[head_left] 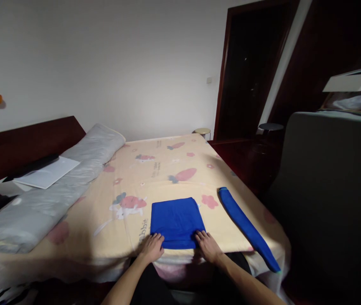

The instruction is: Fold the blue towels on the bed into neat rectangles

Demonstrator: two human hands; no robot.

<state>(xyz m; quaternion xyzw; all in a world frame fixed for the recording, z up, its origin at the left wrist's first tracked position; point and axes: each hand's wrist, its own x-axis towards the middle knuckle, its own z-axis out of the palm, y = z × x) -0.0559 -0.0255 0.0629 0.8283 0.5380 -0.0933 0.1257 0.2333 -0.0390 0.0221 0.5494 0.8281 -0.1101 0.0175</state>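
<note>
A folded blue cloth (178, 218) lies flat as a rough square near the front edge of the bed. My left hand (152, 248) is at its near left corner, fingers curled over the edge and closed on the fabric. At the near right corner, my right hand (210, 247) grips the cloth in the same way, thumb side inward. A low crease runs across the cloth between both hands. To the right of it, a long, narrow blue roll of cloth (246, 226) lies slantwise, its near end by the bed's edge.
The bed (110, 237) has a cream sheet printed with carrots and rabbits. A grey rolled quilt (85, 169) lies along the left, with a white flat box (47, 171) on it. A dark grey panel (329, 182) stands at right; stools (202, 131) stand beyond the bed.
</note>
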